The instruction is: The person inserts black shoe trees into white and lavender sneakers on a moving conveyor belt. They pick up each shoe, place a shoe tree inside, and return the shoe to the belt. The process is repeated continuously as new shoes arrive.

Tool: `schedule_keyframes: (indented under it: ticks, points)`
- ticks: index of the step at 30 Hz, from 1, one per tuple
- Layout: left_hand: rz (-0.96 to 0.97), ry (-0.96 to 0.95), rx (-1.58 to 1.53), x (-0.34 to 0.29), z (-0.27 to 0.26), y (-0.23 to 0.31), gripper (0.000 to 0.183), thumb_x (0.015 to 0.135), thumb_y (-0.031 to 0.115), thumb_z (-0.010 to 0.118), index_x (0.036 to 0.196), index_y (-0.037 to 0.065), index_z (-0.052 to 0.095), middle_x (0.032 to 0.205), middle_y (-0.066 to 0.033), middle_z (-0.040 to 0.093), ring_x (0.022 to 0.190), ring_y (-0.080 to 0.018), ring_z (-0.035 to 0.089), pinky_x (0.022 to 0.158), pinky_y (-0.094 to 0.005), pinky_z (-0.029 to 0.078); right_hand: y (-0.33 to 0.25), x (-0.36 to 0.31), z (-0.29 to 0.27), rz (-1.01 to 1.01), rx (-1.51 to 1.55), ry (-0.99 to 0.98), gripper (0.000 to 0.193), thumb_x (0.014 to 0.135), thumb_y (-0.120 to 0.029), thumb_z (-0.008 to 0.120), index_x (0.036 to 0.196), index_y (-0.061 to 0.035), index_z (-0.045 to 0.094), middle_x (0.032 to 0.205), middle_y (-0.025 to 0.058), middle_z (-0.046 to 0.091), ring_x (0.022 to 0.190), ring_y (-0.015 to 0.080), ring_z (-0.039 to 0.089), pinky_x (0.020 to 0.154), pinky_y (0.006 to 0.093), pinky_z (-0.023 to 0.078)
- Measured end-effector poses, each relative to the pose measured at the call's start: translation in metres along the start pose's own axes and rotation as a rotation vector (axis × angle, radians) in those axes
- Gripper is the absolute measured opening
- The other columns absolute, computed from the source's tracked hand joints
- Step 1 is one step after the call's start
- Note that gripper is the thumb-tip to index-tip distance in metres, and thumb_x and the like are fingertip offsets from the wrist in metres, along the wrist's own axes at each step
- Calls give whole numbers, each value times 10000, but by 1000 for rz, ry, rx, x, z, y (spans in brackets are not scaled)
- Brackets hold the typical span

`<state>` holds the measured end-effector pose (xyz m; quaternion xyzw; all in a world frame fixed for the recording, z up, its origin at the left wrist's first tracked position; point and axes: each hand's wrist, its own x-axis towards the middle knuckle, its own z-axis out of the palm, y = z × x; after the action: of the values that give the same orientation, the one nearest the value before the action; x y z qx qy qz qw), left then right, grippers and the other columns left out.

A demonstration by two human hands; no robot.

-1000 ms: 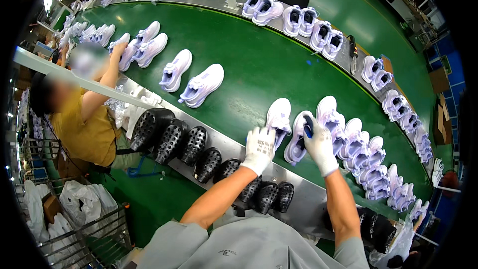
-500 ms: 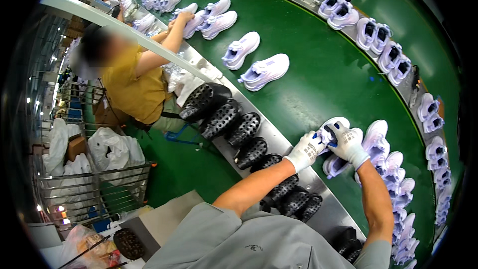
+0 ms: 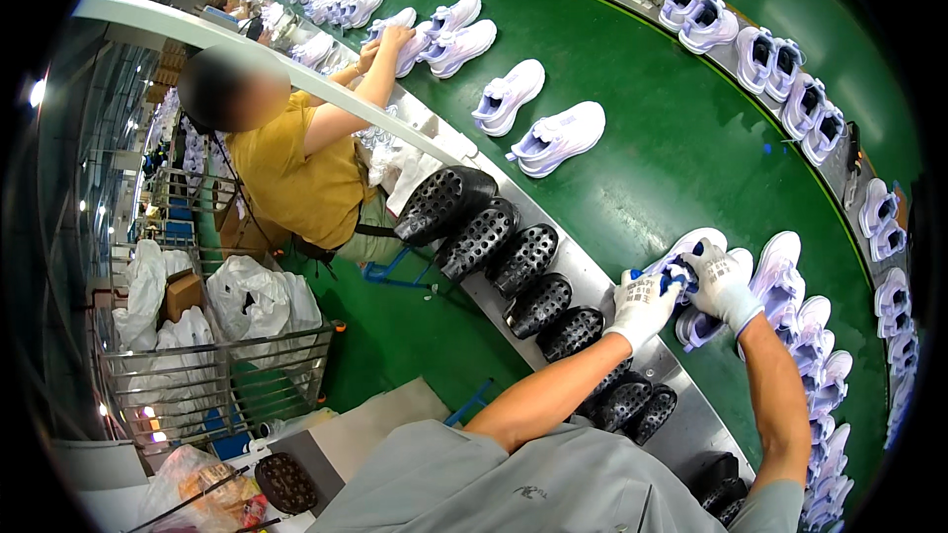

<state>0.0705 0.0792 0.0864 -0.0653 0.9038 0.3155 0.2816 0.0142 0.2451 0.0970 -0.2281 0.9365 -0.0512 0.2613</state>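
Both my hands wear white gloves and meet over a white sneaker with pale purple trim (image 3: 697, 321) on the green conveyor belt (image 3: 632, 69). My left hand (image 3: 644, 303) grips the shoe's near side beside a small blue object. My right hand (image 3: 722, 283) presses on the shoe's top from the far side. More white sneakers (image 3: 802, 308) crowd just to the right of it.
A row of black perforated shoe lasts (image 3: 497, 252) lines the belt's near metal edge. A person in a yellow shirt (image 3: 296, 173) on my left reaches onto the belt toward a sneaker (image 3: 415, 39). Sneaker pairs (image 3: 538, 118) lie mid-belt. A wire cart with white bags (image 3: 212, 336) stands at lower left.
My view has swung left and down, so the belt and shoes shifted right. Both hands stay on the same sneaker, drawn closer together over it.
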Motion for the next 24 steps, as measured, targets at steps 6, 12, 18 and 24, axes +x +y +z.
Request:
schedule_keyframes:
  ticks: [6, 12, 18, 24]
  points:
    - [5, -59, 47, 9, -1, 6, 469, 945, 468, 493, 1111, 100, 732, 1167, -131, 713, 1187, -383, 521, 1035, -464, 391, -5, -11, 15, 45, 119, 141, 573, 743, -232, 732, 1294, -139, 606, 1257, 206, 546, 1145, 364, 576, 975, 444, 501]
    - [158, 132, 41, 26, 51, -33, 345, 946, 343, 501, 931, 123, 766, 1054, -67, 728, 1137, -353, 510, 972, -507, 406, -11, -43, 16, 2, 367, 347, 730, 741, -82, 677, 1436, -16, 464, 1395, 234, 515, 1293, 398, 495, 1130, 456, 376]
    - [253, 204, 136, 27, 57, -41, 311, 972, 279, 455, 918, 171, 741, 998, -62, 734, 1024, -269, 624, 993, -438, 341, -50, -45, 56, 190, 51, 316, 672, 766, -91, 647, 1406, 24, 478, 1408, 233, 518, 1322, 376, 481, 1156, 479, 323]
    - [195, 403, -68, 5, 53, -24, 265, 930, 276, 575, 932, 60, 730, 1057, -134, 700, 1117, -363, 528, 1023, -453, 348, -47, -71, 33, 318, 803, 870, 530, 863, 14, 621, 1383, 6, 519, 1350, 191, 591, 1280, 329, 559, 1115, 400, 400]
